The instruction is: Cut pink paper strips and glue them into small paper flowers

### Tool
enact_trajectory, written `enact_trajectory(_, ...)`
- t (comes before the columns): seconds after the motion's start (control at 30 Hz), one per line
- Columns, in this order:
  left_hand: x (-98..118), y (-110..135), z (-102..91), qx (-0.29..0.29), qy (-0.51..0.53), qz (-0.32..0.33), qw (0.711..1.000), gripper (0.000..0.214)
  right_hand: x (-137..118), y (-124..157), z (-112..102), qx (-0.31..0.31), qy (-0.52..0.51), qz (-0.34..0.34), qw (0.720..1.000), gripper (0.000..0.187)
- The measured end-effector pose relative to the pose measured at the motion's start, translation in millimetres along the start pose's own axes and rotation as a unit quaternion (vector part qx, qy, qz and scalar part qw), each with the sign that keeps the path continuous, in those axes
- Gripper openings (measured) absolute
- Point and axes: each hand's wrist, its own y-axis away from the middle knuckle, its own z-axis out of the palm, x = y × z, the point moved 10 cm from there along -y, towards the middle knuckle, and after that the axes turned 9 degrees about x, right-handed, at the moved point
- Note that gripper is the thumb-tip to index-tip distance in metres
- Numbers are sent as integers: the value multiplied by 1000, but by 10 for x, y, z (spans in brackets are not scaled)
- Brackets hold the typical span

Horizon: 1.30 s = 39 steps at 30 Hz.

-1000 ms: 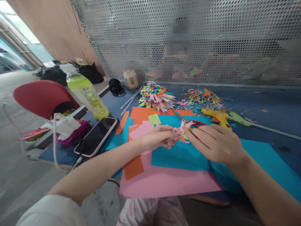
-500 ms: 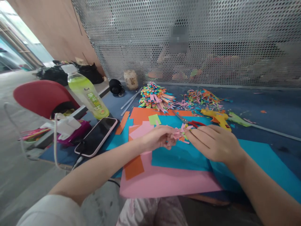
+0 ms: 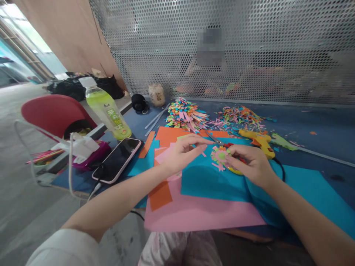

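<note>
My right hand (image 3: 251,166) is closed on a small paper flower (image 3: 220,156) with a green centre and pink fringed petals, and holds it low over the teal paper sheet (image 3: 213,181). My left hand (image 3: 181,153) has let go of the flower. It hovers just left of it, with the fingers stretched out and nothing in them. The fingertips point toward red-handled scissors (image 3: 216,140) that lie just beyond the flower.
A yellow glue gun (image 3: 258,140) lies right of the scissors. Behind are a pile of finished paper flowers (image 3: 184,112) and paper scraps (image 3: 240,114). Pink (image 3: 199,212) and orange (image 3: 169,135) sheets lie underneath. At left are a phone (image 3: 118,159), a green drink bottle (image 3: 108,111) and a red chair (image 3: 54,112). A person sits behind the mesh screen (image 3: 210,48).
Both hands held the flower together before. My left hand has now released it and opened, and my right hand has lowered the flower and turned its face upward.
</note>
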Motion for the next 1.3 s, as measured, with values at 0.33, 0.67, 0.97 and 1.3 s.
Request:
enact_trajectory(0.33, 14, 33, 68, -20, -33, 16, 999, 19, -12, 23, 45, -14, 37, -33, 999, 17)
enact_trajectory(0.67, -633, 235, 321, -94, 173, -372, 907, 33, -607, 257, 100, 66, 473, -410, 777, 24)
enact_trajectory(0.97, -483, 273, 410, -136, 214, -346, 903, 25, -631, 290, 182, 46, 480, -425, 766, 17)
enact_trajectory(1.3, -512, 257, 394, -132, 191, -328, 916, 30, -620, 325, 181, 41, 458, -433, 775, 18)
